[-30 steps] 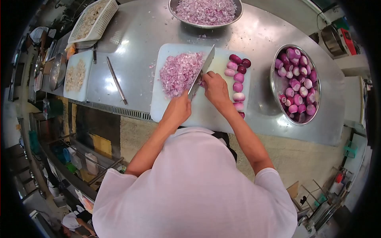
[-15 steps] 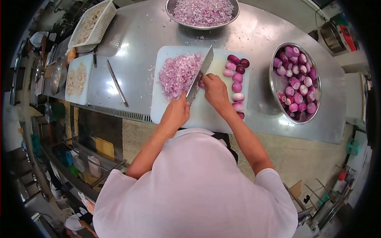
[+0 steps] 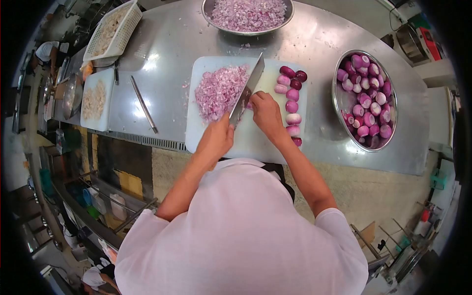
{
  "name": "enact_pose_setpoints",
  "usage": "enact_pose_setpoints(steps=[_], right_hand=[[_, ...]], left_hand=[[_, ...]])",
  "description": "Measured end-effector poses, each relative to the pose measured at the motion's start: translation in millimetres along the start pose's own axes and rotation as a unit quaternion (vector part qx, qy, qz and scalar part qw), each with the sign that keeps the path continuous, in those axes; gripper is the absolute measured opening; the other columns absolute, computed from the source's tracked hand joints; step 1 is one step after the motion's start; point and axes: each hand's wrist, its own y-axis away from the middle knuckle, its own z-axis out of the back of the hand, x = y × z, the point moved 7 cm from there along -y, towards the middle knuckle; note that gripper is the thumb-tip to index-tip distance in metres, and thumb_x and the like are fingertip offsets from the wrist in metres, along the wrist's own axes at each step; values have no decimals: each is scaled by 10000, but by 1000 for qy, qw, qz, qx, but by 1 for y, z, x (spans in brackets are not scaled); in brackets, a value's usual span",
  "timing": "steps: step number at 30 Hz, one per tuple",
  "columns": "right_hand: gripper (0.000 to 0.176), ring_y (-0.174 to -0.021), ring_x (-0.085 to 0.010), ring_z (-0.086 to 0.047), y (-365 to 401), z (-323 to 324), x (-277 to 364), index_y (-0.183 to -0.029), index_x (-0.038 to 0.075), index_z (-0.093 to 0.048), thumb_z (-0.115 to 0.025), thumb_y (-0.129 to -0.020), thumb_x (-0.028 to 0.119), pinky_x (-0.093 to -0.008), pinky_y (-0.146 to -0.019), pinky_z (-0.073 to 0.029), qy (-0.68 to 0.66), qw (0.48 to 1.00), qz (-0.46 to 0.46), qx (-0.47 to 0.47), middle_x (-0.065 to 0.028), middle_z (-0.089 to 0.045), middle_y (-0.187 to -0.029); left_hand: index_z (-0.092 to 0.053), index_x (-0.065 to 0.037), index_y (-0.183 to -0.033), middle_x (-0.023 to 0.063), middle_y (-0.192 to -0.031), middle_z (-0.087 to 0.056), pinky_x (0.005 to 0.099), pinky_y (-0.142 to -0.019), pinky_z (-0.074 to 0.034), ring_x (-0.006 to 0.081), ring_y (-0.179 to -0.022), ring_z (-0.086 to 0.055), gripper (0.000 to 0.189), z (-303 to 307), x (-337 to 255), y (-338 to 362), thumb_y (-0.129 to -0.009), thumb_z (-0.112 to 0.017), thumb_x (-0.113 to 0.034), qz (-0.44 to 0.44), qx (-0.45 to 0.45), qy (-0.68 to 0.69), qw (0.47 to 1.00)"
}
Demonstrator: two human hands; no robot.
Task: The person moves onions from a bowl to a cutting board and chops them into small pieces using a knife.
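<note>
My left hand (image 3: 216,136) is closed around the handle of a broad cleaver (image 3: 248,88), its blade slanting up and to the right over a white cutting board (image 3: 246,144). My right hand (image 3: 268,110) holds a piece of red onion (image 3: 250,104) against the board, right of the blade; the fingers cover most of it. Left of the cleaver lies a heap of chopped red onion (image 3: 219,91). Along the board's right side, several peeled red onions (image 3: 292,106) sit in a rough column.
At the right stands a steel bowl (image 3: 340,115) of peeled onions; another bowl (image 3: 246,33) at the far edge is full of chopped onion. A metal rod (image 3: 143,104), a second board (image 3: 104,120) with pale pieces and a white basket (image 3: 129,34) are leftward. A person (image 3: 47,51) is at far left.
The cleaver blade and both hands have barely moved. The whole view has shifted slightly, so the bowls and board appear a little further up and left.
</note>
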Motion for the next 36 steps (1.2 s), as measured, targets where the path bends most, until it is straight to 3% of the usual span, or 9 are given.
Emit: enact_pose_setpoints(steps=[4,7,19,23,24,28,36], right_hand=[[105,-844,-372,-578,1,2,1,-834,3,-598,-558,-757,-55,-454,-763,-487,-8,1000,-5,2,-153,-589,-857],[122,-828,-372,-573,3,3,1,-833,4,-602,-560,-740,-63,-457,-756,-486,-13,999,10,-28,-154,-588,-853],[91,-821,-383,-584,6,4,-2,-803,-12,-591,-560,-742,-73,-463,-742,-483,-17,999,15,-40,-168,-595,-837],[114,-842,-372,-603,13,6,-8,-833,-4,-627,-568,-759,-67,-447,-734,-495,-25,999,4,-34,-162,-619,-869],[131,-850,-364,-611,18,10,-8,-856,3,-647,-573,-767,-59,-439,-734,-500,-30,999,-9,-43,-155,-629,-885],[168,-831,-347,-627,20,12,-3,-915,19,-689,-589,-791,-32,-433,-720,-513,-37,997,-34,-59,-134,-648,-899],[108,-774,-395,-623,11,5,-9,-864,-3,-662,-577,-804,-32,-464,-696,-506,-59,995,-54,-53,-182,-624,-864]], left_hand=[[-515,47,-1069,286,-709,-587,523,-625,-442,482,-730,-602,204,-27,10,-19,-928,-528,-99,-21,-1,-10,1000],[-513,41,-1070,282,-707,-594,522,-623,-444,477,-728,-606,202,-6,1,-10,-926,-531,-98,11,37,-19,999],[-506,40,-1020,295,-714,-589,530,-628,-439,486,-730,-593,160,-24,5,-7,-931,-526,-92,3,10,-9,1000],[-531,73,-1118,296,-728,-596,521,-618,-444,473,-698,-599,252,-5,-9,-11,-919,-531,-82,-41,-8,-19,999],[-526,83,-1171,290,-739,-609,522,-623,-452,472,-691,-602,305,-2,-5,-6,-910,-533,-74,-8,-1,-42,999],[-530,78,-1178,287,-743,-618,519,-630,-461,468,-707,-612,315,-14,13,-4,-895,-540,-59,5,-1,-88,996],[-518,65,-1122,290,-725,-612,527,-624,-461,462,-707,-617,263,-19,6,-13,-879,-543,-31,-32,6,-76,997]])
